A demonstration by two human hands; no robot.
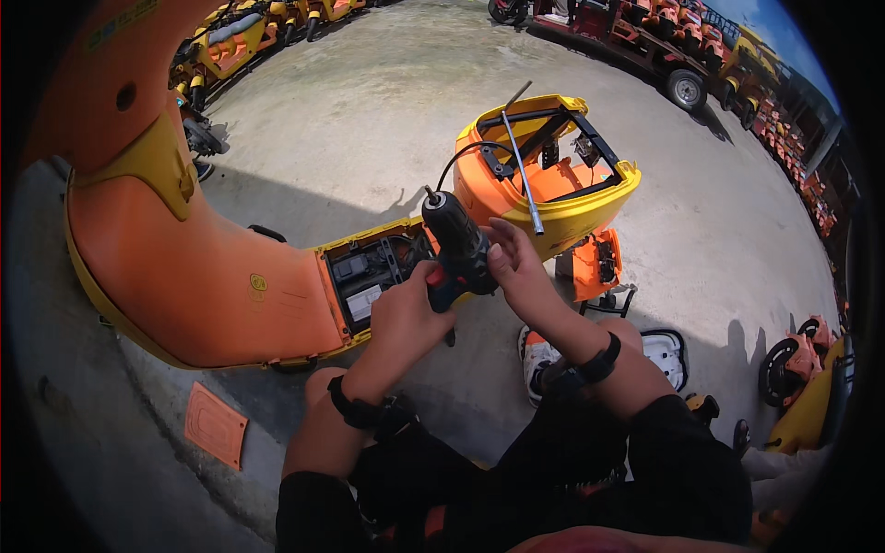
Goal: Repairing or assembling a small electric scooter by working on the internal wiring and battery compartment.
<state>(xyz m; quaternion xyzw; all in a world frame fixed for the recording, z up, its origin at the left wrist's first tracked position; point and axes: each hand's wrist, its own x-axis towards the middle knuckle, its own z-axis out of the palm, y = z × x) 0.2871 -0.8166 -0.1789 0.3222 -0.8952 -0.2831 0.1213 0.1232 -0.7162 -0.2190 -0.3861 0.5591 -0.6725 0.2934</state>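
Black-and-red pistol-shaped drill [459,241], frame centre, looks heavy, rigid; hold by handle [443,293], left hand [408,313] fingers clamped there, right hand [522,272] grip unclear.

The drill [458,244] is black with touches of red. From it, at nine o'clock, the scooter body [189,267] is plain orange edged in yellow, bearing a small yellow emblem [257,284]. The shell [576,221] at two is orange and yellow, its bar [522,166] silver. The panel [217,426] at eight is orange; the person's sleeves [687,442], around five and seven, are black.
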